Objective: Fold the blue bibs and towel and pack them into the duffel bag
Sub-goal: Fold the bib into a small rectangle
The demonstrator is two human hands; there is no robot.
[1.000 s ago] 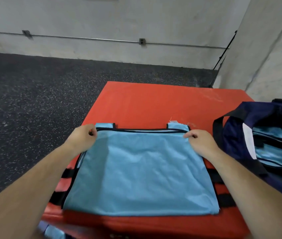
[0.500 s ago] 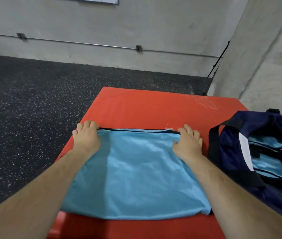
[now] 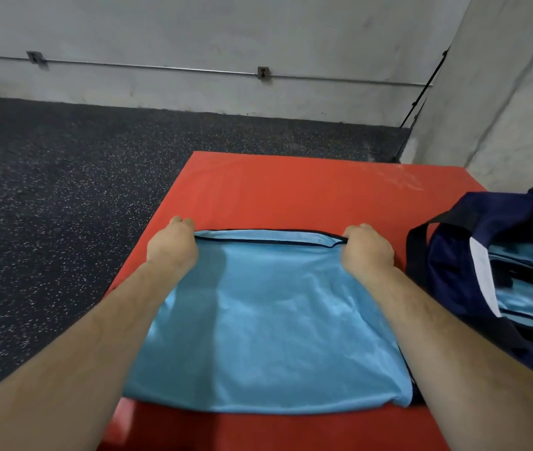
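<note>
The fingers (image 3: 180, 222) of the left hand (image 3: 172, 247) are curled over the far left corner of the blue bib (image 3: 268, 320), which appears to be gripped there, though the fingertips are hidden behind the knuckles. The bib is laid flat on the red surface (image 3: 291, 190), seemingly folded at least once, with its black-trimmed edge turned away from the person and slightly raised between the two hands. At the far right corner the same hold is made by the right hand (image 3: 367, 252), its fingers (image 3: 361, 227) bent round the trim. Just beside it to the right, the navy duffel bag (image 3: 502, 216) is stood open on the surface, and light blue cloth (image 3: 525, 297) is seen inside, so part of the packing is judged done. The step in hand is judged to be a further fold of this bib: the far edge is to be lifted evenly at both corners and brought toward the near edge, the corners kept level so the layers are not skewed
</note>
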